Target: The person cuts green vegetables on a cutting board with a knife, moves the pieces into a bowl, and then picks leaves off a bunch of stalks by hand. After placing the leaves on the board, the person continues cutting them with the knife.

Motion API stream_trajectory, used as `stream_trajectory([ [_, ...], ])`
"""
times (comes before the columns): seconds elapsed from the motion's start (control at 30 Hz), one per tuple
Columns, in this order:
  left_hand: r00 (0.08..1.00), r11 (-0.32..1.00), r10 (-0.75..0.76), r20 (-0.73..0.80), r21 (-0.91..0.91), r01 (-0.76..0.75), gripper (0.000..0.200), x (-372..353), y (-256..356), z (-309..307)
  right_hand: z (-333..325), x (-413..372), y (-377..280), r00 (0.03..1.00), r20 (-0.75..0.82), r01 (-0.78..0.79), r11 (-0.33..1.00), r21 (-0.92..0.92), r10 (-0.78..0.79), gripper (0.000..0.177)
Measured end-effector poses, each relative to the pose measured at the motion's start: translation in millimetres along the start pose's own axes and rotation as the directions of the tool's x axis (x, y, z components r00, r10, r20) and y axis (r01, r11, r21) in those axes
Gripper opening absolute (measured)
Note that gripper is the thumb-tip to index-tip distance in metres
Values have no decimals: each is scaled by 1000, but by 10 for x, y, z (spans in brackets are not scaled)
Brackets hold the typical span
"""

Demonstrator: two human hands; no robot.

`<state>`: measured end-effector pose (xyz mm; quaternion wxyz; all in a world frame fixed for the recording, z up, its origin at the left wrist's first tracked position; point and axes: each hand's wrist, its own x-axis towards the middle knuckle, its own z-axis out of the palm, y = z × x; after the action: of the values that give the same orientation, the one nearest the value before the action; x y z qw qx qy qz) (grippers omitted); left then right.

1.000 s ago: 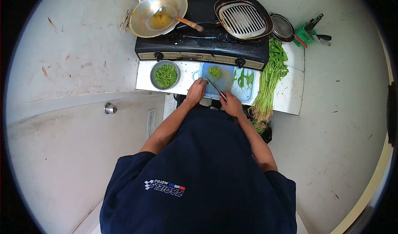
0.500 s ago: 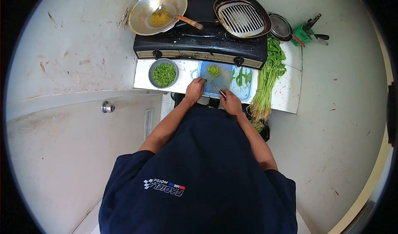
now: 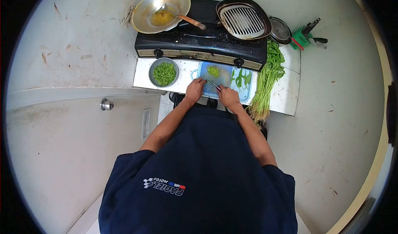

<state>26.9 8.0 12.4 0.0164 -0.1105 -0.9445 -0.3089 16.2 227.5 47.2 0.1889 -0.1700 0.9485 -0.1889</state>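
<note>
Knife (image 3: 211, 81) on the slant over the blue board (image 3: 226, 74), long axis running from four o'clock at the handle to ten at the tip! The right hand (image 3: 229, 96) has it, grip wrapped snugly round the handle, so the blade points ten o'clock from those knuckles. And look how tight it is: tip just past the fingertips of the left hand (image 3: 195, 90), which sits at nine o'clock from the right. Those fingers are bunched at the board; whether they pinch anything, I cannot tell. Chopped greens (image 3: 213, 71) lie beyond the blade, two o'clock from the left fingertips, the nearer hand; leaves (image 3: 239, 79) at three from that heap. Wider on the desk (image 3: 286, 91), a bowl (image 3: 151, 77) of cut greens at ten from the left hand, a long-stemmed bunch (image 3: 265, 83) at two from the right, stove (image 3: 199, 47) at twelve!
</note>
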Motion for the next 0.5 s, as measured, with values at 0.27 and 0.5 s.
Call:
stream_trajectory([
  [0.27,1000,1000,-7,1,6,7,28,-17,-27,38,191,-132,123,1000,10,-7,1000,3,7,27],
  [0.5,1000,999,6,11,33,-7,29,-9,-25,29,177,-115,91,1000,3,27,999,44,-27,29],
])
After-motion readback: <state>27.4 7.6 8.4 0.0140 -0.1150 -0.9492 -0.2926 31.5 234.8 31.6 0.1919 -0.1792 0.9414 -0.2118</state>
